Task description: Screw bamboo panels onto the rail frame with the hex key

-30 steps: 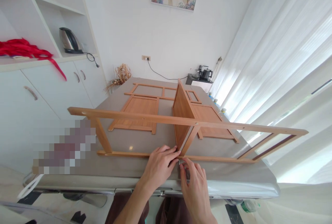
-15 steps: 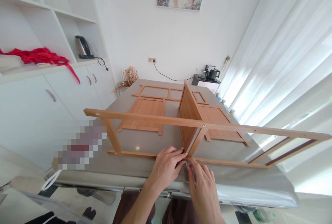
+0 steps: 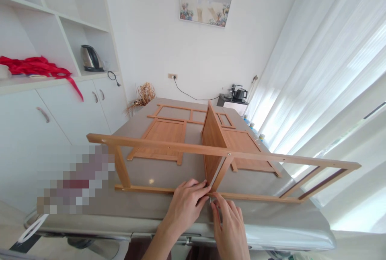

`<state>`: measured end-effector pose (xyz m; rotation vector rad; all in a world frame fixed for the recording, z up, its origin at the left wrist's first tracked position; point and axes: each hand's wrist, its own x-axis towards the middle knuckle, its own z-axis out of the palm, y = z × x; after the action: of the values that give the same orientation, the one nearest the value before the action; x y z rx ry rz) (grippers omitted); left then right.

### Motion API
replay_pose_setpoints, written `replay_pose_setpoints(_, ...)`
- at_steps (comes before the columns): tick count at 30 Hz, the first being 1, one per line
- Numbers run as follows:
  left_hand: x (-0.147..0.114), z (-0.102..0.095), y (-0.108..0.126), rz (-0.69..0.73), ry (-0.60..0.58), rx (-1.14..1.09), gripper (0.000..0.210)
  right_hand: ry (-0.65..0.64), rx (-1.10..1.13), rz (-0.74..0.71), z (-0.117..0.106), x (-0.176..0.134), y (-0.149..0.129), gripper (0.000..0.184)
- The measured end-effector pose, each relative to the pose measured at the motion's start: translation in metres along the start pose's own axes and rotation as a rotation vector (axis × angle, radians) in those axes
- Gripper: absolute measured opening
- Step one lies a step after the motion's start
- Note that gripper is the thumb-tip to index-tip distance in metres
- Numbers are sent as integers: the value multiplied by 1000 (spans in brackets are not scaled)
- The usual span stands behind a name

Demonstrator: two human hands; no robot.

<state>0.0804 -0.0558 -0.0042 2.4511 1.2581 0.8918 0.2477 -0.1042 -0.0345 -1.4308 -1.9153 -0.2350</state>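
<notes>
A long wooden frame (image 3: pixel 157 142) stands on its side along the near part of the table. A wooden panel (image 3: pixel 215 131) stands upright, its near end against the frame's middle crossbar. My left hand (image 3: pixel 188 201) is closed around the bottom corner where panel and frame meet. My right hand (image 3: pixel 228 215) is at the lower rail just right of that corner, its thumb and index finger pinched close to a thin metal piece (image 3: pixel 210 199). That piece shows as a short shiny line between my hands; its exact kind cannot be made out.
On the table (image 3: pixel 193 131) lie two flat wooden panels, left (image 3: pixel 161 139) and right (image 3: pixel 250 147), and smaller wooden frames (image 3: pixel 175 112) beyond. A stand with a black kettle (image 3: pixel 240 94) is by the far edge. White curtains hang at right; a shelf unit (image 3: pixel 75 103) is at left.
The view has shifted, so the scene sits slightly lower and further left. Both hands keep their places at the joint, with little visible movement against the wood.
</notes>
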Motion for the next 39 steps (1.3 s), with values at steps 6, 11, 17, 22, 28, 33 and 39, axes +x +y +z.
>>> replay_pose_setpoints(6,1,-2,2,3,5,-6,35,23,5,-38,-1,4,0,25)
replay_pose_setpoints(11,1,-3,2,1,8,-5,33,21,-10,-51,1,2,-2,26)
replay_pose_setpoints(17,1,0,1,13,15,9,31,40,-2,-5,0,1,-8,24)
replay_pose_setpoints(22,2,-2,2,15,13,23,30,77,31,72,3,-2,-14,22)
replay_pose_setpoints(28,3,-1,1,26,17,36,29,-22,26,116,1,-5,-14,25)
replay_pose_setpoints(33,2,-3,3,24,9,35,29,-150,50,-7,-5,2,-6,37)
replay_pose_setpoints(39,2,-3,4,9,33,30,28,-85,11,-93,3,0,10,43)
